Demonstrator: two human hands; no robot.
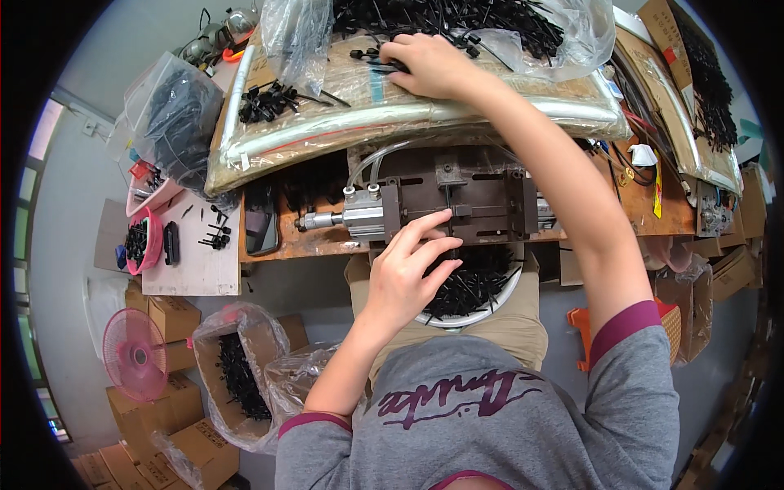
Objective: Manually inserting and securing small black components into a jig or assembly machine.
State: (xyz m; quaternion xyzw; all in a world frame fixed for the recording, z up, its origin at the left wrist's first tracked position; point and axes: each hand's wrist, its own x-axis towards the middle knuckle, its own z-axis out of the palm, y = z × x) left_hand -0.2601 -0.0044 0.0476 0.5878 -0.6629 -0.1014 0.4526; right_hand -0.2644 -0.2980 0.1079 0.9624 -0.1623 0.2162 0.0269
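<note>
My left hand (404,273) is at the front of a dark metal clamping fixture (482,196), its fingers bent around a thin black stemmed part (448,198) at the fixture's middle. The fingers partly cover this part. My right hand (433,67) reaches over the fixture to a plastic-wrapped cardboard tray (327,122). There its thumb and fingers close about a few thin black stemmed parts (380,64). Behind that hand lies a big heap of similar black parts (457,20) on clear plastic. Below the fixture, a white bowl (482,317) full of black parts rests at my lap.
A silver air cylinder (363,219) with clear hoses joins the fixture's left side. A phone (261,216) lies left of it. Pink baskets (145,241) stand at the left, above a pink fan (135,355) and cardboard boxes (204,449). An orange stool (581,327) is at the right.
</note>
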